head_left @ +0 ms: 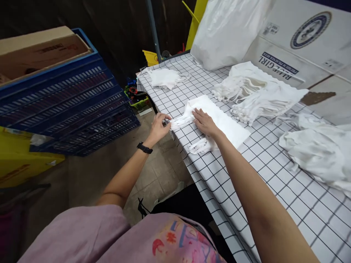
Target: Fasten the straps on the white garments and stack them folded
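A white strapped garment (229, 122), perhaps a small stack of them, lies flat on the checked tablecloth in front of me. My left hand (160, 126), with a black watch on the wrist, pinches the ends of its white straps (181, 120) at the table's edge. Palm down, my right hand (205, 123) rests on the fabric with its fingers stretched out. A second bunch of straps (201, 146) lies on the cloth nearer my body. How many layers lie under my right hand I cannot tell.
Stacked white garments with straps (263, 91) lie beyond, a smaller pile (166, 77) at the far end, and a crumpled heap (318, 146) at right. A white plastic bag (227, 33) and cartons (307, 40) back the table. Blue crates (63, 95) stand left.
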Tool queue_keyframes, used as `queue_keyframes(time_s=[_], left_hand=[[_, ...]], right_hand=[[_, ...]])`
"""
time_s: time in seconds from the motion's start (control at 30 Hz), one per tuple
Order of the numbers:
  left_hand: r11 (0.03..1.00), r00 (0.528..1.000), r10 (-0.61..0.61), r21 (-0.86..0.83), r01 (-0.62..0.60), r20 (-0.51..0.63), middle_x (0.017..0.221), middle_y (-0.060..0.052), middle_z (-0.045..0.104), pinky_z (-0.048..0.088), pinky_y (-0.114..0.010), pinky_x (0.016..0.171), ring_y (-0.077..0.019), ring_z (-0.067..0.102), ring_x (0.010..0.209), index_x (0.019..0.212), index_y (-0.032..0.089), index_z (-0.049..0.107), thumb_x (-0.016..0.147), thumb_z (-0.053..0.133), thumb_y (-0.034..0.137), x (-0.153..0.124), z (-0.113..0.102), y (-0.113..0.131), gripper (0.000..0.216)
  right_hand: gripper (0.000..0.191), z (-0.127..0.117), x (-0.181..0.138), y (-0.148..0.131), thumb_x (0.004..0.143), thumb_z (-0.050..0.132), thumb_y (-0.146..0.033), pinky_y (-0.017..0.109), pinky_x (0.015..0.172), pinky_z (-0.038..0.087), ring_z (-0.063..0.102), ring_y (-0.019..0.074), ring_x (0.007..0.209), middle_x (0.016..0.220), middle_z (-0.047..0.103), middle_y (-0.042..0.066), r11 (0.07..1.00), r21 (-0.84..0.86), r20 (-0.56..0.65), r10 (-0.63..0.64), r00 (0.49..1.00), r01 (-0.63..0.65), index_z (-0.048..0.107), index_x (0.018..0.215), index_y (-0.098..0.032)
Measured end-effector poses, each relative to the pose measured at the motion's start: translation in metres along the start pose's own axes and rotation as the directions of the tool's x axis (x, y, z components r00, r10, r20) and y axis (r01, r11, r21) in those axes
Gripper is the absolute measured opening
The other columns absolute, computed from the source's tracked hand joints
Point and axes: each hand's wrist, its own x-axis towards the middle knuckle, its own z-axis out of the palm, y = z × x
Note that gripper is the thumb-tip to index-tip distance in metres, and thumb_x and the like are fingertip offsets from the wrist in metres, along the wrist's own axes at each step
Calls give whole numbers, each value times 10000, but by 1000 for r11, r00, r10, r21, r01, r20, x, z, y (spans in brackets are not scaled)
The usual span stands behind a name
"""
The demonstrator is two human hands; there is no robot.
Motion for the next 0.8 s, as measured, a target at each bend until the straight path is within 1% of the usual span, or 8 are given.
queue_keyframes(time_s=[0.13,0.23,0.33,0.47,0.57,0.7,0.73,0.8], left_hand=[[992,989,127,2,-127,-76,1111,-77,626,433,-471,1021,-296,548,1161,924,231,659,889,617,242,-21,-1,24,56],[983,978,181,-43,-177,102,1094,-66,653,418,-471,992,-301,532,1169,903,242,663,940,623,341,-45,6,46,113],[989,949,142,-85,-123,283,1115,-64,647,409,-469,958,-316,504,1193,966,260,665,959,628,455,-65,18,57,199],[992,922,120,-72,-100,367,1126,-72,607,392,-487,945,-325,479,1168,988,250,635,942,653,520,-78,30,60,275],[995,914,95,-36,-88,394,1133,-70,597,384,-490,943,-334,472,1169,963,239,623,902,708,494,-78,30,65,276],[978,917,208,-52,-202,340,1216,-60,628,375,-478,983,-318,503,1199,1089,245,620,958,618,358,-57,29,83,172],[955,892,295,-83,-284,344,1238,-51,641,367,-473,1012,-299,522,1208,1121,245,618,984,540,274,-47,31,88,160],[869,766,490,-167,-466,415,1219,-32,679,348,-453,1074,-256,563,1214,1098,239,638,932,410,67,-21,40,99,330]], right_hand=[[686,-17,0,3,1089,238,-504,446,1306,188,178,216,1613,1742,202,46,970,238,-13,53,999,-48,204,1693,-182],[672,-34,-4,11,1091,200,-505,446,1253,332,320,202,1572,1715,307,71,878,469,-148,183,972,-94,228,1682,-187],[616,-51,-24,16,1080,267,-448,452,1144,480,534,240,1436,1597,509,134,816,572,-259,271,927,-79,397,1608,-160],[369,-58,-83,7,956,496,-343,453,980,580,705,276,1142,1282,739,107,894,440,-398,281,874,-87,750,1183,-201],[250,-42,-134,-14,845,533,-242,415,841,596,712,261,932,1048,777,82,935,317,-421,291,859,-161,773,915,-227],[282,-7,-170,-43,819,502,-220,387,746,572,664,222,752,959,760,73,926,302,-324,324,889,-228,778,877,-222],[303,0,-173,-49,825,492,-223,390,759,569,662,223,754,958,756,77,926,295,-323,329,888,-236,788,892,-220],[346,9,-173,-57,841,475,-231,401,806,564,671,236,790,962,750,89,927,283,-334,337,880,-247,805,941,-214]])
